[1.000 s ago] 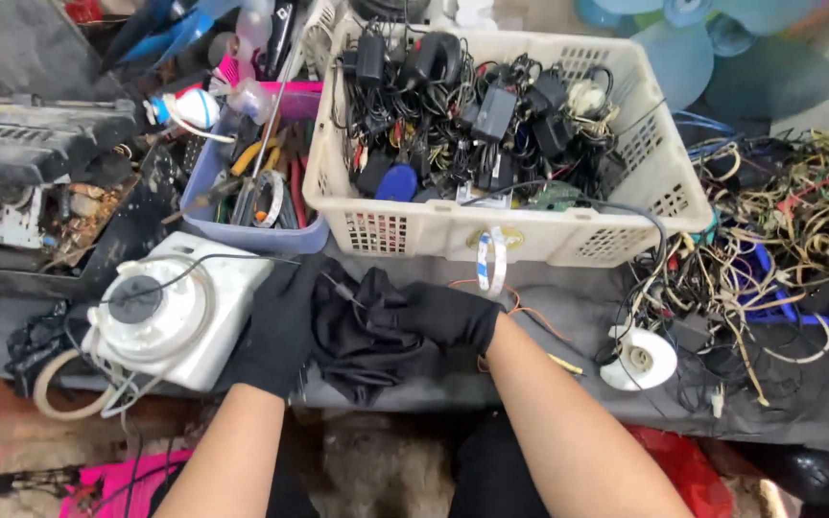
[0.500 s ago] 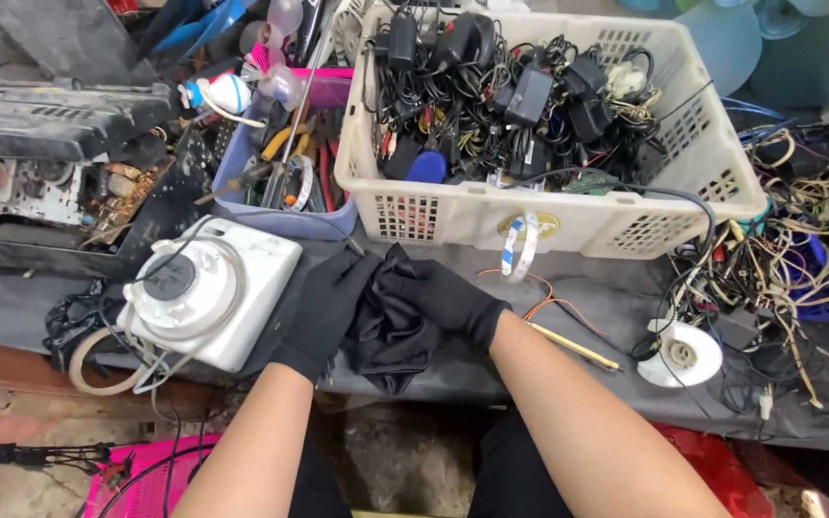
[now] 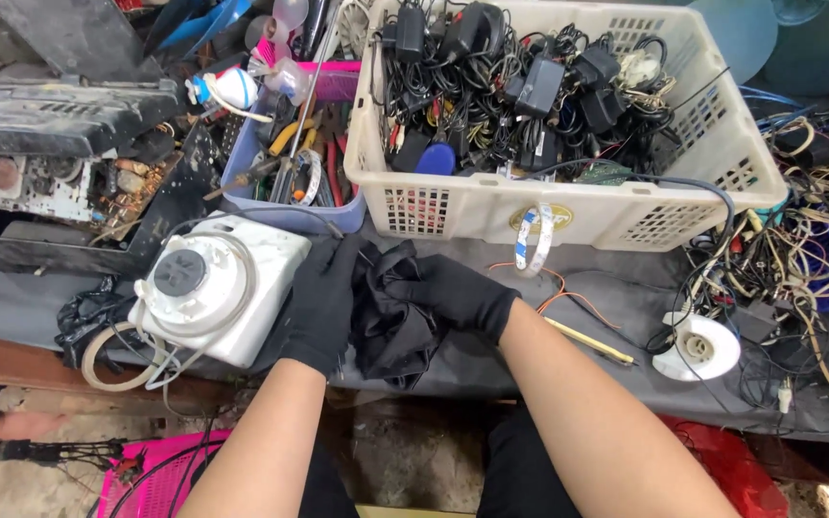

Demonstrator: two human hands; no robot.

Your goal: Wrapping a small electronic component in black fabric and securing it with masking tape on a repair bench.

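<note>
Head view. Both hands wear black gloves and meet over a crumpled black cloth [image 3: 390, 331] at the bench's near edge. The left hand [image 3: 323, 302] lies at 9 o'clock of the cloth, fingers loosely curled against its folds; whether it pinches the fabric cannot be told, black on black. The right hand [image 3: 453, 293] comes in from 3 o'clock, fingers closed onto the upper folds, so it appears to grip the cloth.

Change since the earlier frames: the hands sat together on the cloth then as well, and their hold looks the same. The cloth now bunches higher between the fingers and hangs lower over the bench edge. The camera has shifted, so most apparent displacement is viewpoint, not hand travel. Judgement: the cloth is being gathered in place, not carried anywhere.

Surroundings: a white camera [image 3: 218, 288] lies at 9 o'clock, just beside the left hand. A cream basket [image 3: 568, 206] of black adapters stands at 12 o'clock. A blue tray [image 3: 280, 211] of tools sits at 11 o'clock. A white reel [image 3: 698, 347] lies at 3 o'clock, among loose wires [image 3: 808, 259].
</note>
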